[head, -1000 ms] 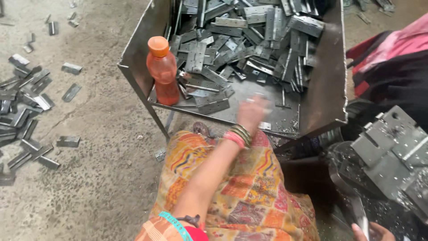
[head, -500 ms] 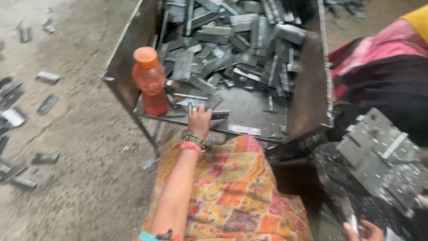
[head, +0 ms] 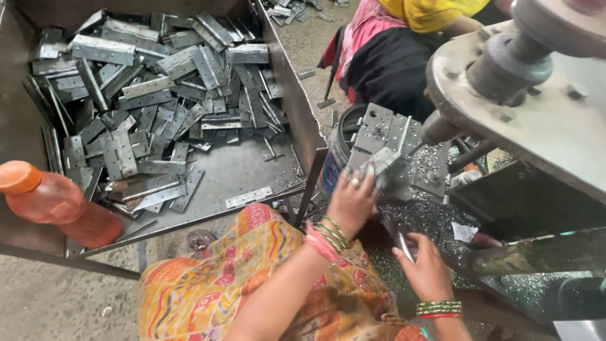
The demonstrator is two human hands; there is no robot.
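Workshop jig (head: pixel 394 136): hinge (head: pixel 383 165) in left hand (head: pixel 349 201).

Your left hand (head: pixel 351 201) presses a grey metal hinge (head: pixel 384 165) onto the steel jig block (head: pixel 394 142) under the press. Your right hand (head: pixel 427 273) pinches a thin metal strip (head: pixel 404 247) just beside it. Metal tray (head: pixel 290 101): heaped hinge plates (head: pixel 151 95). Orange bottle (head: pixel 57 205): lying at the tray's near left corner.

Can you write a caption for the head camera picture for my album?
Left hand sets a hinge on the jig; right hand waits below, beside a tray of hinges.
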